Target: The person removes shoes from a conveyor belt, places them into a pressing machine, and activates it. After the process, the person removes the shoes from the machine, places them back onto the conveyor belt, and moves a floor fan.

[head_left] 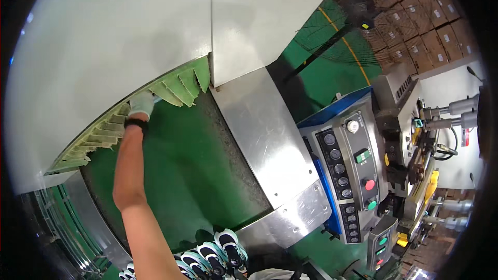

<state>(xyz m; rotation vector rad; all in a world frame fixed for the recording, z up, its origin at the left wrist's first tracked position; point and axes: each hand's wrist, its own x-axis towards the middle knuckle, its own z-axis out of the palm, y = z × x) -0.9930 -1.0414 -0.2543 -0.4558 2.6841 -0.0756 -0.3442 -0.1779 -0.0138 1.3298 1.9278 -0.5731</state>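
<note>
My left hand [141, 105], in a white glove with a black band at the wrist, reaches forward to the machine's opening. It touches the row of pale green fabric strips [179, 87] hanging there, some of which are bent aside around it. Its fingers are mostly hidden under the white cover; a small pale bluish piece shows beside them, too unclear to name. Under my forearm lies a flat green surface [176, 161], like a conveyor belt. Several white, black and mint sneakers [228, 246] stand in a row at the near edge. My right hand is out of view.
The white machine housing [129, 31] overhangs the far side. A steel frame plate [264, 135] borders the right. Beyond it stand a control panel [358, 161] with gauges and buttons, a caged fan [358, 5] and stacked cartons [430, 15]. Glass-like rails [67, 223] are at lower left.
</note>
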